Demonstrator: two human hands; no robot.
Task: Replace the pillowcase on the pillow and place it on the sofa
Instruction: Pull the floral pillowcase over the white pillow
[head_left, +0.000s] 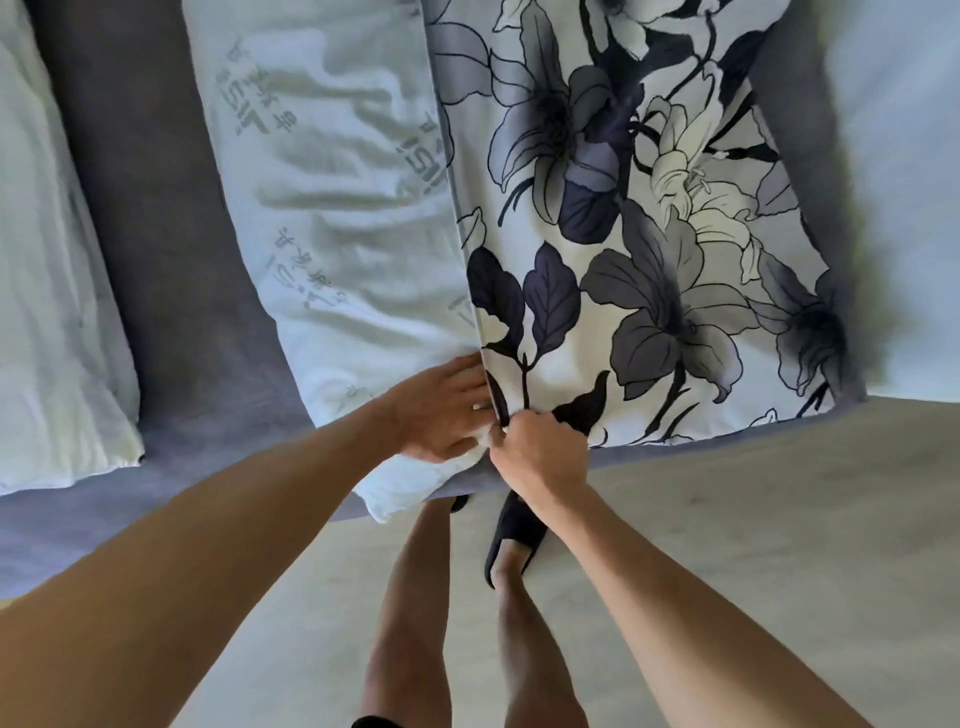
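A white pillow (332, 208) printed with grey lettering lies on the blue-grey sofa (171, 270). Its right part is inside a flowered pillowcase (649, 234), white with dark blue and grey blooms. My left hand (441, 410) rests on the pillow's near corner at the case's open edge, its fingertips tucked under that edge. My right hand (540, 452) pinches the near corner of the pillowcase opening, right beside the left hand. How far the pillow reaches inside the case is hidden.
A second white cushion (52, 312) lies at the left end of the sofa seat. Another pale cushion (904, 208) sits at the far right. Beige floor (779, 519) lies in front, with my legs and a dark slipper (514, 535) below the hands.
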